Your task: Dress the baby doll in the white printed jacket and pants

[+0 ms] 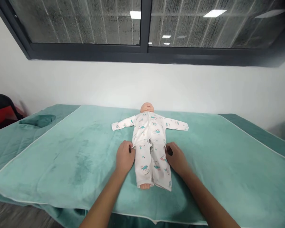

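Observation:
A baby doll (147, 107) lies on its back with its head toward the wall. It wears a white printed long-sleeved top (149, 126), both sleeves spread out sideways, and matching pants (143, 166). One foot (145, 186) shows below the pant leg on the left; the other leg's end is covered. My left hand (125, 157) is closed in a pinch at the left side of the pants' waist. On the opposite side, my right hand (177, 158) pinches the waist likewise. The top's hem overlaps there, so whether it is also gripped is hard to tell.
A light green blanket (85, 152) with pale edging covers the bed under the doll. Darker green bedding (35, 139) shows at the sides. A white wall (97, 82) and a dark-framed window (144, 55) stand behind. A red and black object (2, 112) is at far left.

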`<move>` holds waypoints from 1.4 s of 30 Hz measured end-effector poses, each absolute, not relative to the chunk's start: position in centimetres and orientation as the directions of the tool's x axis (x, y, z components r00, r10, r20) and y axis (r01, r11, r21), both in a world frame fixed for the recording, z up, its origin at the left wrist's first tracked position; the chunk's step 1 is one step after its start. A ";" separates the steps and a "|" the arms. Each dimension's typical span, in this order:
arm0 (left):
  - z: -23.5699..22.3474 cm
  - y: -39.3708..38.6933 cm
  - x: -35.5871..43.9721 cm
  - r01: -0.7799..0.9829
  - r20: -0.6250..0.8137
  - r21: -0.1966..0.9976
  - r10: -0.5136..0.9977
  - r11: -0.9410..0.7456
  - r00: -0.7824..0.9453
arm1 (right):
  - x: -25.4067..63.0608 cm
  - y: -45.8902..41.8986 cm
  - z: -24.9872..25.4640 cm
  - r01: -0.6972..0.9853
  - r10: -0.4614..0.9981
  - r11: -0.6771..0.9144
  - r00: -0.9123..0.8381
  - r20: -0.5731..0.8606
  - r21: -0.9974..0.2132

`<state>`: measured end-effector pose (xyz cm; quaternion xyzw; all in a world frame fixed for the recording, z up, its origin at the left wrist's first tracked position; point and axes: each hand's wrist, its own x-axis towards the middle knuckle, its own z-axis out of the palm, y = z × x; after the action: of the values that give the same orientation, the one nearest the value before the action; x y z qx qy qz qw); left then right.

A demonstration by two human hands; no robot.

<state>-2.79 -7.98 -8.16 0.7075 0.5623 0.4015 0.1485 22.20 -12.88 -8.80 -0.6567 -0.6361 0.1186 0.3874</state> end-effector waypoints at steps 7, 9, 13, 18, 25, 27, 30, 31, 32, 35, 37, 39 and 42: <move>-7.7 -1.8 -6.9 0.840 0.506 0.454 0.862 -0.298 0.032 | 31.0 -9.1 -9.7 0.690 0.820 -0.107 0.469 0.330 -0.716; -7.4 0.6 -7.9 0.932 0.496 0.317 0.868 -0.174 -0.006 | 33.4 -6.8 -9.9 0.731 0.754 -0.252 0.559 0.346 -0.634; -6.9 4.4 -9.1 0.994 0.406 0.072 0.913 -0.084 0.048 | 35.9 -2.4 -10.1 0.739 0.734 -0.377 0.606 0.306 -0.559; -6.3 6.9 -10.9 0.984 0.370 -0.050 0.911 -0.174 0.179 | 37.6 1.1 -10.5 0.765 0.769 -0.348 0.564 0.301 -0.543; -6.6 8.3 -11.8 0.987 0.388 -0.102 0.909 -0.122 0.153 | 39.5 2.3 -11.5 0.789 0.738 -0.283 0.542 0.401 -0.546; -6.6 8.2 -11.7 0.989 0.368 -0.096 0.919 -0.110 0.138 | 39.2 2.1 -11.5 0.792 0.715 -0.281 0.549 0.433 -0.542; -6.5 7.7 -11.5 0.991 0.360 -0.090 0.925 -0.096 0.122 | 38.4 1.4 -11.1 0.809 0.682 -0.272 0.544 0.488 -0.521; -6.5 7.5 -11.4 0.992 0.366 -0.086 0.923 -0.092 0.118 | 38.0 1.1 -10.9 0.826 0.672 -0.263 0.528 0.519 -0.499; -6.5 7.3 -11.4 0.993 0.374 -0.079 0.920 -0.091 0.115 | 37.6 0.8 -10.8 0.849 0.667 -0.247 0.499 0.554 -0.467; -6.6 6.8 -11.4 0.990 0.389 -0.037 0.910 -0.137 0.141 | 36.1 -0.3 -10.7 0.925 0.704 -0.189 0.362 0.611 -0.331; -6.8 6.5 -11.5 0.981 0.365 0.015 0.915 -0.192 0.174 | 35.1 -1.0 -10.8 0.947 0.769 -0.179 0.304 0.563 -0.266; -7.0 6.3 -11.6 0.975 0.329 0.063 0.927 -0.212 0.181 | 34.3 -1.6 -11.0 0.950 0.829 -0.204 0.296 0.474 -0.237; -7.1 5.5 -11.7 0.978 0.320 0.104 0.937 -0.180 0.139 | 33.4 -2.9 -11.3 0.941 0.872 -0.251 0.321 0.370 -0.226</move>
<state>-11.68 5.49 -7.07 0.7518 0.6370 0.1579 -0.0646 33.39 -2.85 -11.28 -0.7864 -0.5764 -0.0845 0.2055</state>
